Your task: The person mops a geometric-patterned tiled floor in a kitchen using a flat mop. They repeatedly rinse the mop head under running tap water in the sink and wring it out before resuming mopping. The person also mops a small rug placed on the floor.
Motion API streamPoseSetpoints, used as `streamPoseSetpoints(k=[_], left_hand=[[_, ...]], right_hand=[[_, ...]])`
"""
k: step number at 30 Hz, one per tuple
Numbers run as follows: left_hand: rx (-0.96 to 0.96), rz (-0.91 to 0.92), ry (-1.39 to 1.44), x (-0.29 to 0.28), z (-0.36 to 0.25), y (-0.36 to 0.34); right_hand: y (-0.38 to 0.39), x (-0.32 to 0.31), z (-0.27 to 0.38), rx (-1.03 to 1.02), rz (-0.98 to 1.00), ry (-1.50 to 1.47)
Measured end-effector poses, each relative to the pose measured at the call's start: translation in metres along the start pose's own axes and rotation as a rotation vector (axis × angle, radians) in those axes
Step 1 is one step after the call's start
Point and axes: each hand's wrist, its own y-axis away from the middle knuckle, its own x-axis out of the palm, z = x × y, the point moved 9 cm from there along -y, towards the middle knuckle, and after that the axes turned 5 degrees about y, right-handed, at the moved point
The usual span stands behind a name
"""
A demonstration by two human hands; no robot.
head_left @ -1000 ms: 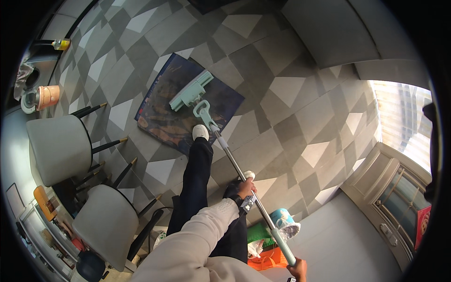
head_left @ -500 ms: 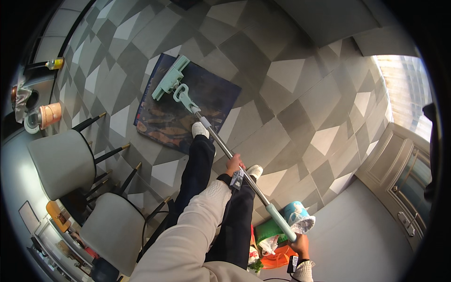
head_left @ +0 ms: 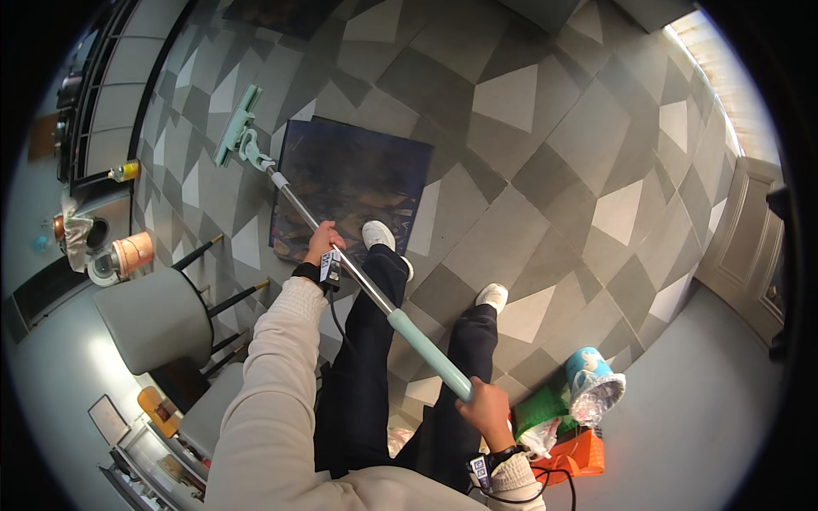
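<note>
A mop (head_left: 366,283) with a silver pole and pale green grip runs slantwise across the view. My left hand (head_left: 323,243) is wrapped round the middle of its pole. At the lower end of the green grip, my right hand (head_left: 488,412) is closed round it. The pale green mop head (head_left: 239,126) is over the tiled floor, just past the left edge of a dark blue mat (head_left: 354,175). Whether its underside touches the tiles I cannot tell. My left shoe (head_left: 379,235) rests on the mat's near part.
Grey chairs (head_left: 158,322) stand at the left, near a peach-coloured bucket (head_left: 133,253) and a yellow-labelled bottle (head_left: 125,171). To the right are a blue bin with a plastic liner (head_left: 588,366), a green bag (head_left: 538,409) and an orange bag (head_left: 582,454). A panelled door (head_left: 741,234) is farther right.
The mop head has moved left, off the mat and onto the tiles' side. Both hands have shifted left with the pole, still gripping it. My view has shifted as well.
</note>
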Motion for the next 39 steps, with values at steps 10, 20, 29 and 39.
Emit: streamPoseSetpoints(k=[10, 20, 29, 39], left_hand=[[-0.136, 0.039, -0.006, 0.003, 0.128, 0.027], [-0.262, 0.101, 0.15, -0.009, 0.264, 0.017], [-0.248, -0.028, -0.038, 0.008, 0.346, 0.112], [-0.242, 0.129, -0.086, 0.031, 0.247, 0.079]], right_hand=[[0.08, -0.027, -0.065, 0.158, -0.008, 0.115], [0.164, -0.04, -0.127, 0.255, 0.012, 0.108], [0.251, -0.07, -0.159, 0.378, 0.022, 0.067], [0.192, -0.089, -0.081, 0.2, -0.052, 0.183]])
